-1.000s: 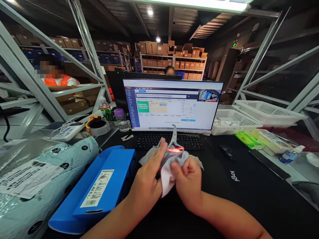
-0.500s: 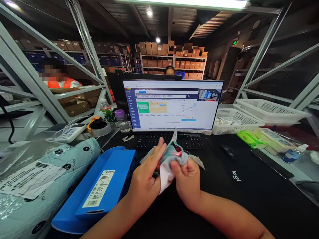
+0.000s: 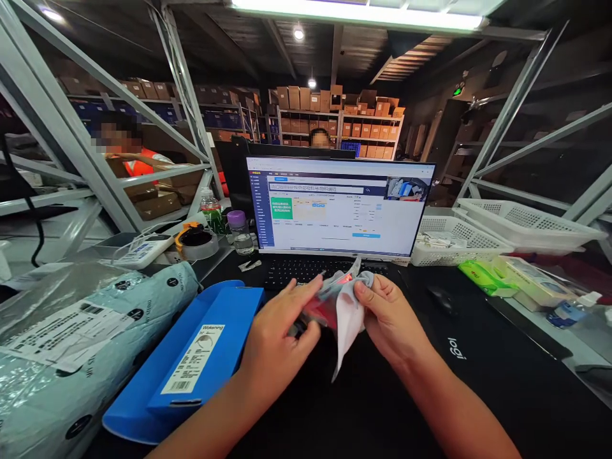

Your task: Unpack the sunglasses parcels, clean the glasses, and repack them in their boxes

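My right hand [image 3: 389, 309] is closed, its thumb and fingers pinching a pale grey-blue cloth [image 3: 349, 312] bunched over a shiny red-tinted thing that looks like eyewear [image 3: 325, 312]. A white corner of the cloth hangs down between my hands. My left hand [image 3: 282, 331] is at the left side of that item, fingers bent around it and thumb below. Most of the item is hidden by cloth and fingers. To the left lies a blue cardboard box [image 3: 234, 306] with a white "Wakening" label [image 3: 196, 357].
A light-blue padded mailer [image 3: 157, 299] lies at far left. Behind my hands stand a keyboard [image 3: 287, 271] and a monitor [image 3: 329, 220]. A mouse [image 3: 440, 298], white baskets [image 3: 459, 252], a green wipes pack [image 3: 485, 278] and a spray bottle [image 3: 568, 312] are rightward. Co-workers sit beyond.
My right hand has moved right and up with the cloth, whose white corner now hangs lower. The left hand's fingers have tilted forward. The view has shifted slightly.
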Tool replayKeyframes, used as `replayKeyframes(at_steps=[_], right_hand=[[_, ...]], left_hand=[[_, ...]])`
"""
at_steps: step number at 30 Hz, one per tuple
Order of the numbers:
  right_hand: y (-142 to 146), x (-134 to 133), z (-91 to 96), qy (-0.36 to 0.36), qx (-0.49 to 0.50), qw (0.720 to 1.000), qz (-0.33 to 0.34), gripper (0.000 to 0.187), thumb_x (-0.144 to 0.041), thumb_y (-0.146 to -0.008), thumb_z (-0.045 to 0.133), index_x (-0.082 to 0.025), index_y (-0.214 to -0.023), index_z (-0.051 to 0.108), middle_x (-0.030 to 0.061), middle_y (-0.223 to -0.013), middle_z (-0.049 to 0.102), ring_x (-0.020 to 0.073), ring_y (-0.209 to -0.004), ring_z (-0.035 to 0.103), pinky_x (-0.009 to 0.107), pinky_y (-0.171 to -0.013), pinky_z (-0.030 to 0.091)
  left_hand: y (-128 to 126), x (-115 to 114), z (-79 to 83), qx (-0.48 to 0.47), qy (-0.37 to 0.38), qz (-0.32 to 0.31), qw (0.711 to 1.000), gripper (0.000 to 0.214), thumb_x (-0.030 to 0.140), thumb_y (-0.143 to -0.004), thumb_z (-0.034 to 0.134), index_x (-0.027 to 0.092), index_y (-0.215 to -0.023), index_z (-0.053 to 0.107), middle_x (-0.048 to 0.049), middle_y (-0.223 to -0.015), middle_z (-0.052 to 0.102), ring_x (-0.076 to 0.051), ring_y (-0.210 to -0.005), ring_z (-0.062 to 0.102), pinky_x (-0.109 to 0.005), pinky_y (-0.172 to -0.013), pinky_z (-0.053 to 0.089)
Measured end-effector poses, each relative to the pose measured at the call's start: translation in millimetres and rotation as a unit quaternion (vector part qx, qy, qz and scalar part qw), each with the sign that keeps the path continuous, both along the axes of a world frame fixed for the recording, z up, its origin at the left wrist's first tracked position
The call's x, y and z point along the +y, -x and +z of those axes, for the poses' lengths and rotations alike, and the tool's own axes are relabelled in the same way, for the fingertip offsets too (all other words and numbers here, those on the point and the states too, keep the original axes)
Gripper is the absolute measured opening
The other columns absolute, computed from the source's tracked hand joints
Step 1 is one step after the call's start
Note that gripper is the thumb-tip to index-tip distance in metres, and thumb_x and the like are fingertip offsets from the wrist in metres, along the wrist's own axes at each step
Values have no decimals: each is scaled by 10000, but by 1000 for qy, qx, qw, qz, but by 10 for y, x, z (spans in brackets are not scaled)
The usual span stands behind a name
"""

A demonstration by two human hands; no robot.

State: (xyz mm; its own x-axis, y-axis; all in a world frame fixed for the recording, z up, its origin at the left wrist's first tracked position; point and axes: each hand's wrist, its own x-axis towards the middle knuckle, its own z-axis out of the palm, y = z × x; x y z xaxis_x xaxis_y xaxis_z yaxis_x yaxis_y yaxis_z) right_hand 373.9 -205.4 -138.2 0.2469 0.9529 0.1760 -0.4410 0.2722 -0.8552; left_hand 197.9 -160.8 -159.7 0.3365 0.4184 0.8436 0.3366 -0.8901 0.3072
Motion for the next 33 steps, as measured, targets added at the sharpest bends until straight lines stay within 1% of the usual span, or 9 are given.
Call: replayKeyframes(at_steps=[5,10,12,16,20,23,26,29,33], right_hand=[[-440,-189,118,-9,-271,962,37,665,-445,-754,823,-231,-556,227,-69,-529,298,88,-523,265,248,-491,244],[-906,-575,285,-41,-415,856,-307,558,-369,-771,810,-236,-535,322,-51,-488,369,106,-467,327,275,-444,219],[-893,-642,312,-86,-449,810,-366,497,-319,-756,816,-236,-533,379,-50,-478,386,114,-457,347,281,-444,235],[-627,-551,296,-210,-551,772,-235,358,-265,-766,786,-232,-567,490,-15,-541,517,158,-541,469,301,-530,352],[-504,-427,221,-202,-592,773,-106,250,-189,-804,735,-236,-693,516,-5,-672,583,167,-636,524,294,-589,396],[-640,-422,129,-175,-553,810,-86,210,-171,-858,681,-242,-757,511,-11,-697,559,152,-619,493,282,-571,386],[-807,-458,81,-151,-505,838,-139,223,-180,-883,670,-246,-772,488,-27,-676,499,143,-592,440,273,-539,353],[-811,-467,112,-162,-529,823,-128,266,-158,-875,680,-244,-741,466,-28,-685,507,141,-601,453,267,-543,350],[-598,-361,134,-174,-599,781,-4,282,-152,-882,688,-235,-737,461,-30,-725,550,127,-637,481,251,-579,363]], left_hand=[[150,46,121,-51,-42,96,993,256,152,-795,669,163,-1034,762,-51,-982,809,-239,-924,780,-375,-941,634],[303,113,230,-23,-64,60,996,296,142,-795,643,168,-1068,754,-43,-1028,804,-232,-962,773,-392,-997,606],[320,99,251,-7,-68,41,997,295,143,-807,638,173,-1080,747,-40,-1045,802,-224,-976,770,-395,-1019,593],[314,30,261,20,-75,11,997,291,116,-836,606,169,-1095,728,-46,-1068,797,-200,-971,769,-398,-1045,575],[324,12,263,60,-71,-37,995,355,69,-835,592,173,-1157,699,-52,-1148,775,-190,-1080,734,-404,-1106,528],[349,30,267,63,-67,-47,995,363,59,-843,591,163,-1177,687,-65,-1165,768,-190,-1121,716,-387,-1115,519],[385,49,263,77,-51,-62,994,374,68,-855,601,178,-1205,675,-52,-1175,763,-180,-1122,713,-422,-1158,474],[413,61,255,104,-25,-82,991,387,71,-858,599,203,-1214,674,-45,-1205,749,-181,-1141,701,-473,-1190,426],[409,60,258,111,-8,-96,989,397,55,-840,585,214,-1189,687,-41,-1202,748,-179,-1127,703,-475,-1194,418]])
